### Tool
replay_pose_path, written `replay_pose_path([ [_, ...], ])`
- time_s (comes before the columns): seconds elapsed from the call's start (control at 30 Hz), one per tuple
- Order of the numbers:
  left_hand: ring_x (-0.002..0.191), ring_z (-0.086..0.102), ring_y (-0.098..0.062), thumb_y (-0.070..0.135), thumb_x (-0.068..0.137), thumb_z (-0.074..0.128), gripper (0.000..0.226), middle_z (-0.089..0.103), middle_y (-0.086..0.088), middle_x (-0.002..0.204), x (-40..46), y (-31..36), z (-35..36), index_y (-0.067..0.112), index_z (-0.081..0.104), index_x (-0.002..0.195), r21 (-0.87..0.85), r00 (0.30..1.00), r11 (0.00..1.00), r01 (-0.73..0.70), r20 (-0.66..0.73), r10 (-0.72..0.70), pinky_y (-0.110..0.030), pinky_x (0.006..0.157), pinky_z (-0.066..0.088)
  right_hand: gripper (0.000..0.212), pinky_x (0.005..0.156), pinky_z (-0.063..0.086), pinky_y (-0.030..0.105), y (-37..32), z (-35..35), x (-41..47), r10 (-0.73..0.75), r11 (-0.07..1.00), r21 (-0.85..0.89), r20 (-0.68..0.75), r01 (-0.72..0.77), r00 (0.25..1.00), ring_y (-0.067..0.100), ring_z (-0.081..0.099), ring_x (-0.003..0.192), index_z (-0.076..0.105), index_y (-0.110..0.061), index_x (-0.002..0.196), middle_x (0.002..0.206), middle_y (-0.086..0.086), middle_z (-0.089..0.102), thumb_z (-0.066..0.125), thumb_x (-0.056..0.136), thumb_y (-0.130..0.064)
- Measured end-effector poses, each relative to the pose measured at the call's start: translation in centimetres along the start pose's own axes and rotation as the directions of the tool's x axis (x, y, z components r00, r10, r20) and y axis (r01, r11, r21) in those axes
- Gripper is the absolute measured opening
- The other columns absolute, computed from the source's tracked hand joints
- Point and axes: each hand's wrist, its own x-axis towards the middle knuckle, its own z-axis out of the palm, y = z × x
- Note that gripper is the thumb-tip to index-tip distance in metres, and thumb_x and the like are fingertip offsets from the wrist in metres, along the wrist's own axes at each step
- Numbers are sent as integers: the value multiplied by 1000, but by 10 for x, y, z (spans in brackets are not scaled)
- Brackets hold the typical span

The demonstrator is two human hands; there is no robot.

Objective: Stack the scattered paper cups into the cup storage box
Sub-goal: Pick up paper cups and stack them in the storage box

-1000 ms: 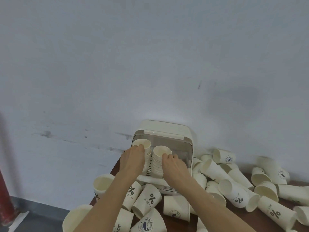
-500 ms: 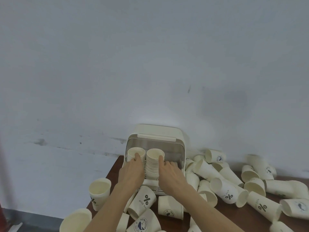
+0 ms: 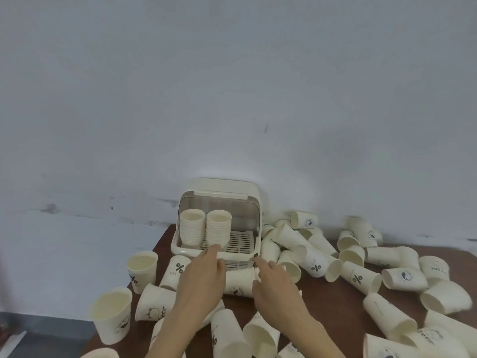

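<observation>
Cream storage box holding two cup stacks, both hands' grips loose, empty

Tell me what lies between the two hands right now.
In the head view, a paper cup on its side lies on the table between the left hand and the right hand, just in front of the cup storage box.

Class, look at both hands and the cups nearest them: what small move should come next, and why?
Probably close both hands on the cup lying on its side between them. The left hand and right hand are empty and open, flanking it just before the storage box, where two stacks already stand and many cups remain scattered.
</observation>
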Motion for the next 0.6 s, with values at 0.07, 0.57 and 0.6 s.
replay_pose_path([
  [0.07,95,57,-14,27,98,39,36,62,7,97,-13,5,1,28,44,135,-35,1000,999,0,-2,0,-33,81,48,51,83,32,28,3,-2,-14,16,1000,16,-6,-16,1000,18,42,112,26,-21,146,125,-1,47,38,96,-19],
  [0.57,93,57,-11,27,97,44,36,64,12,99,-57,16,13,30,52,133,-154,999,987,42,1,-42,-28,81,44,44,95,34,24,12,-7,-67,96,976,197,-29,-88,995,12,44,115,31,-28,143,121,-8,48,38,100,-26],
  [0.6,94,57,-10,27,97,45,36,64,12,101,-59,15,13,29,52,132,-159,999,986,51,-1,-52,-28,81,43,45,96,33,23,13,-6,-69,107,974,205,-28,-99,994,11,44,115,30,-28,144,121,-9,48,38,100,-26],
])
